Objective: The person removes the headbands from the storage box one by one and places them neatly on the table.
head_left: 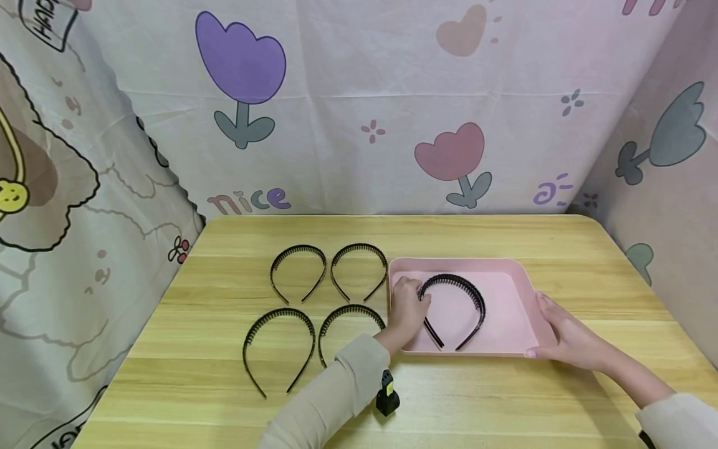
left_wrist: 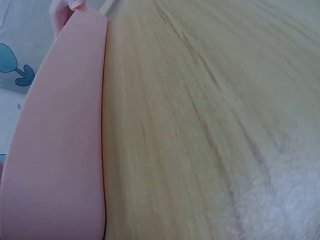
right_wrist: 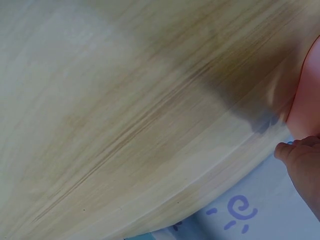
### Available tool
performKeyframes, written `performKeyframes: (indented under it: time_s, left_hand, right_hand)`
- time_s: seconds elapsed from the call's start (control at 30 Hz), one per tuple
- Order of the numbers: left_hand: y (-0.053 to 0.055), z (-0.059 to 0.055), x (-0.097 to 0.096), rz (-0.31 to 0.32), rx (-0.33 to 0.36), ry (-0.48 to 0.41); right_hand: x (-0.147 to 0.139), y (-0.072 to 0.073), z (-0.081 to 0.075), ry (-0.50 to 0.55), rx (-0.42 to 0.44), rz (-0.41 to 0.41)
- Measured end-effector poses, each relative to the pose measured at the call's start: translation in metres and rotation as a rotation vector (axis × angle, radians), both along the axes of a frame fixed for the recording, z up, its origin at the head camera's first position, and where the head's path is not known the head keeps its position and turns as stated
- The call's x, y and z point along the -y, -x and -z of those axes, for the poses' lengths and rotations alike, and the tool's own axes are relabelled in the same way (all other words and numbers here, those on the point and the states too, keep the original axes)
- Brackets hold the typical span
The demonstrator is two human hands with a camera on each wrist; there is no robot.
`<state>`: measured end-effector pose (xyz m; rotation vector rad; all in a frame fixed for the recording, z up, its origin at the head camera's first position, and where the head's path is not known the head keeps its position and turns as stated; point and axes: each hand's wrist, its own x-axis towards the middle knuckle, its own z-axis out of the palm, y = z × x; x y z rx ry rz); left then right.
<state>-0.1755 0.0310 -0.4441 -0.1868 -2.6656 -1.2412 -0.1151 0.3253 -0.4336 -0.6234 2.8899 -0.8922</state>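
My left hand (head_left: 408,312) reaches over the left end of the pink tray (head_left: 521,349) and pinches the left side of a black toothed headband (head_left: 479,305) between thumb and fingers. The arch of this headband looks doubled, and two tips show together at its lower left, so another headband overlaps it. At the tray's right end, my right hand (head_left: 569,333) grips the side wall, thumb at the front corner and fingers farther back. In the left wrist view the tray's outer wall (left_wrist: 60,140) runs along the left.
Left of the tray lie a back-left headband (head_left: 297,248), a back-right headband (head_left: 359,246), a front-left headband (head_left: 278,312) and a front-right headband (head_left: 350,308), partly hidden by my left sleeve (head_left: 336,386). Patterned cloth (head_left: 348,156) hangs behind the wooden table (head_left: 477,405).
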Motion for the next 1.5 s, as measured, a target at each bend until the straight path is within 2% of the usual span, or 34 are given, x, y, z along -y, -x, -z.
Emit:
performKeyframes:
  time_s: [0.3,0.57,0.9,1.13,1.5]
  left_hand:
    - [0.0011,0.0039,-0.0006,-0.013,-0.064,0.100]
    - [0.0046,0.0044,-0.0013,-0.044,-0.094,0.104]
    - [0.0030,0.0030,-0.0012,-0.051,-0.110,0.133]
    - [0.0012,0.0024,0.0006,-0.034,-0.135,0.119]
    - [0.0037,-0.0016,0.0026,-0.032,-0.101,0.039]
  right_hand:
    - [0.0002,0.0002,-0.0011,-0.003,0.007,0.004]
    - [0.0010,0.0001,-0.0025,-0.003,0.019,0.009]
    - [0.0024,-0.0010,-0.0009,0.024,0.010,0.002]
    - [0.0022,-0.0015,-0.0005,0.034,0.013,0.000]
    - [0.0016,-0.0021,0.0015,0.016,-0.014,0.000]
